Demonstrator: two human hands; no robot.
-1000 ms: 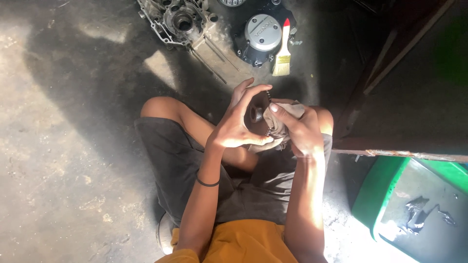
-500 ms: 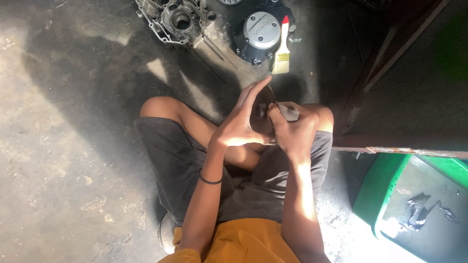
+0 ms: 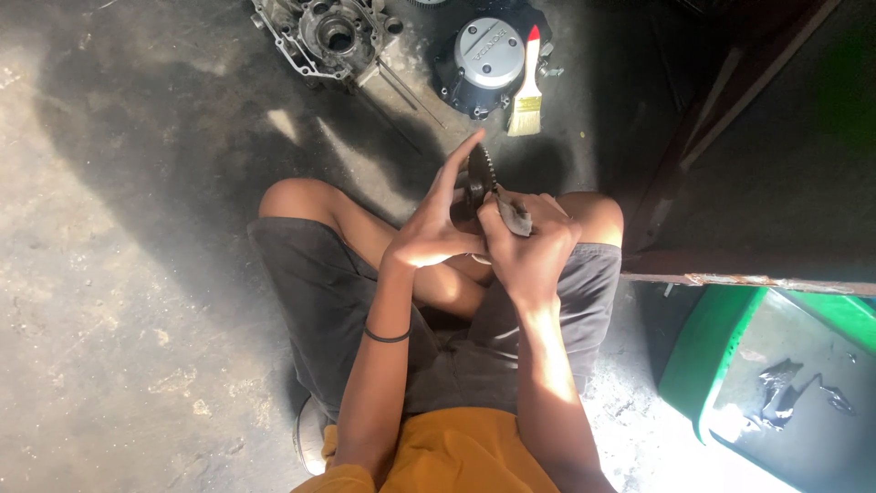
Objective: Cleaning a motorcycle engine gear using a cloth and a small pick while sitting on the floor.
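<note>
Fingers [image 3: 456, 173] gripping gear [image 3: 481, 173] — paintbrush [image 3: 525, 87] beyond

A person sits on a concrete floor [image 3: 119, 301], both hands raised over the knees. The left hand [image 3: 436, 233] steadies a toothed gear [image 3: 481, 173], fingers stretched up along it; the right hand [image 3: 527, 242] presses a small dark tool [image 3: 514, 217] (kind unclear) against it. Ahead lie an engine case [image 3: 319, 35], a round cover [image 3: 488, 52] and a brush [image 3: 526, 87]. A green tub [image 3: 707, 361] sits at right.
</note>
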